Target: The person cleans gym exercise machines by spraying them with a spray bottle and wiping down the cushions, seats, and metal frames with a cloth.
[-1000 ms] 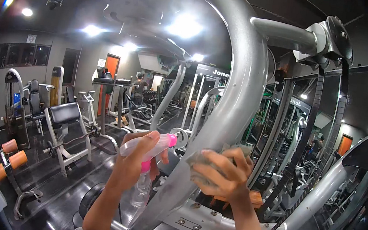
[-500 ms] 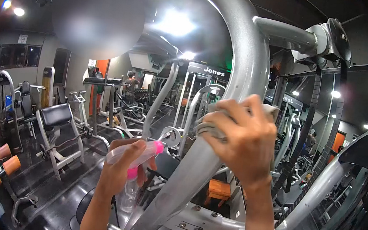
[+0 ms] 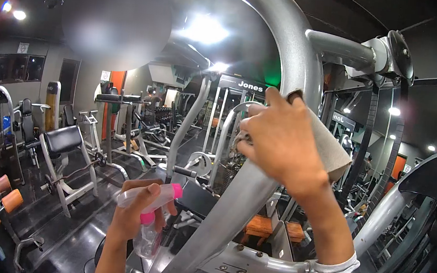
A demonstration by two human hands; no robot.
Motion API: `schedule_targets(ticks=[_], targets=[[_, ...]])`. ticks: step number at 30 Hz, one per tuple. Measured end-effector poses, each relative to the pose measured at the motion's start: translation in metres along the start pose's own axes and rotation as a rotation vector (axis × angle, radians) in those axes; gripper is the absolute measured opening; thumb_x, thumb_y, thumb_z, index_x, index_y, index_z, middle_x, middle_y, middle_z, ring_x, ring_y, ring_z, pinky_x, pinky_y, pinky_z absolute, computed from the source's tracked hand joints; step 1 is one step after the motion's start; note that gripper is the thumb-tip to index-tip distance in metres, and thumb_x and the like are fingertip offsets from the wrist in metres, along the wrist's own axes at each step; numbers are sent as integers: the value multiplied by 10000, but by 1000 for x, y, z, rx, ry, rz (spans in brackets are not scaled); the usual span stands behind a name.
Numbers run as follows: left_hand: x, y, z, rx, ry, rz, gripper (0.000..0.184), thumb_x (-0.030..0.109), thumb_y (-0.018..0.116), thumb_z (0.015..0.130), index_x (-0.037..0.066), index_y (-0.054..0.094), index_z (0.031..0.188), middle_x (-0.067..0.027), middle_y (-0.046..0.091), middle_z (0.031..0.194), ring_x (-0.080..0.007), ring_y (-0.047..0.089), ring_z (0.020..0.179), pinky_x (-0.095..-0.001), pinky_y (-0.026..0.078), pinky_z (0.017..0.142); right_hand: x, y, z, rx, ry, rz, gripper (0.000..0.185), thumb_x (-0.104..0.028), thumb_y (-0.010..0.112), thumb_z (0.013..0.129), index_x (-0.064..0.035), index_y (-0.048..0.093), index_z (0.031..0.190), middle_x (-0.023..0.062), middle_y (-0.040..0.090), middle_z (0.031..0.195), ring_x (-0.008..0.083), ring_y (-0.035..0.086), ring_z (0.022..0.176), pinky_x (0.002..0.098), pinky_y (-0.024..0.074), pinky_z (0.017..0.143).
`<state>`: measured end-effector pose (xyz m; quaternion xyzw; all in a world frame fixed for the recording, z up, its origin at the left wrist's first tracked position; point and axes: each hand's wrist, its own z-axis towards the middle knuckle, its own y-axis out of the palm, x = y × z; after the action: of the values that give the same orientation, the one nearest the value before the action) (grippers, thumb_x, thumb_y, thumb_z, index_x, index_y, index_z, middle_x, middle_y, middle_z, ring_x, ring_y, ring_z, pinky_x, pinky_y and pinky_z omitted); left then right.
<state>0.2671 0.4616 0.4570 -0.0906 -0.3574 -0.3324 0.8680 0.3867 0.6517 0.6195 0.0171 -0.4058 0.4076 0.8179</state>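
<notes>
A thick curved grey metal tube [image 3: 227, 211], the frame of a gym machine, rises in front of me. My right hand [image 3: 286, 143] is wrapped around it, pressing a grey cloth [image 3: 328, 147] against the metal; part of the cloth hangs out on the right of the hand. Lower and to the left, my left hand [image 3: 135, 207] grips a clear spray bottle [image 3: 148, 237] by its neck. The bottle has a translucent head with a pink nozzle and pink collar, and the nozzle points right, toward the tube.
A preacher curl bench [image 3: 65, 140] and orange foam rollers [image 3: 12, 198] stand at left. Behind the tube is a wooden stool [image 3: 259, 226]. A pulley [image 3: 394, 56] with black straps hangs at upper right. A distant person [image 3: 152, 98] stands near a dumbbell rack.
My right hand and the cloth have slid slightly up the tube, and more of the cloth shows on the right. The left hand with the spray bottle has shifted slightly left and down.
</notes>
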Motion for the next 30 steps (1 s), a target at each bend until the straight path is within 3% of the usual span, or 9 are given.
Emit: schedule_targets(ticks=[6, 10, 12, 14, 17, 22, 26, 28, 30], targets=[[7, 13, 5, -2, -10, -38, 568, 488, 551, 928, -62, 653, 829, -151, 664, 685, -181, 592, 413, -277, 454, 354, -71, 43, -40, -86, -214, -76, 199, -347, 704, 743, -159, 748, 790, -22, 657, 888, 194, 540, 1042, 388, 423, 850], [10, 14, 12, -86, 1, -42, 522, 440, 533, 953, -46, 668, 821, -113, 668, 704, -155, 598, 436, -262, 452, 386, -47, 40, -45, 123, -361, 234, 216, -396, 717, 711, -185, 729, 752, -43, 609, 790, 165, 551, 933, 369, 440, 790], [9, 14, 13, -80, 6, -22, 528, 447, 533, 952, -45, 667, 816, -111, 666, 700, -156, 599, 436, -262, 451, 385, -21, 27, -42, 293, -240, 124, 150, -348, 751, 681, -212, 724, 739, -56, 618, 819, 163, 563, 874, 352, 462, 724], [7, 15, 13, -69, 4, -8, 534, 455, 533, 950, -43, 665, 812, -110, 665, 696, -158, 600, 437, -261, 450, 385, 12, 27, -37, 564, -84, 257, 150, -287, 798, 620, -236, 724, 741, -50, 643, 882, 167, 561, 822, 342, 466, 669], [5, 18, 16, -71, 4, 1, 541, 467, 533, 948, -40, 665, 810, -108, 663, 690, -158, 598, 434, -261, 449, 386, 32, 32, -38, 784, 150, 383, 237, -269, 844, 560, -257, 737, 771, -49, 666, 933, 182, 551, 824, 333, 458, 701], [9, 31, 22, -57, 20, -12, 549, 476, 524, 955, -36, 664, 816, -103, 661, 692, -149, 597, 440, -260, 449, 389, -22, 80, -87, 813, 80, 472, 253, -298, 850, 567, -320, 732, 790, -123, 635, 1056, 184, 518, 935, 339, 440, 805], [18, 43, 26, -82, 44, 40, 551, 470, 502, 972, -39, 665, 840, -102, 666, 718, -144, 606, 457, -257, 454, 395, -45, 99, -117, 790, 50, 486, 317, -293, 854, 574, -349, 737, 863, -110, 590, 1132, 202, 498, 1011, 372, 419, 848], [22, 49, 27, -121, 37, 105, 541, 456, 479, 991, -38, 667, 873, -99, 668, 739, -141, 609, 467, -253, 459, 402, -24, 99, -105, 849, 72, 573, 349, -254, 837, 632, -331, 732, 956, -31, 526, 1197, 213, 461, 1099, 401, 392, 916], [29, 57, 26, -109, 13, 117, 535, 449, 477, 995, -38, 667, 884, -100, 667, 742, -141, 606, 465, -254, 460, 405, -4, 86, -84, 910, 222, 661, 349, -178, 760, 781, -233, 683, 1117, 64, 484, 1190, 241, 433, 1153, 410, 348, 998]])
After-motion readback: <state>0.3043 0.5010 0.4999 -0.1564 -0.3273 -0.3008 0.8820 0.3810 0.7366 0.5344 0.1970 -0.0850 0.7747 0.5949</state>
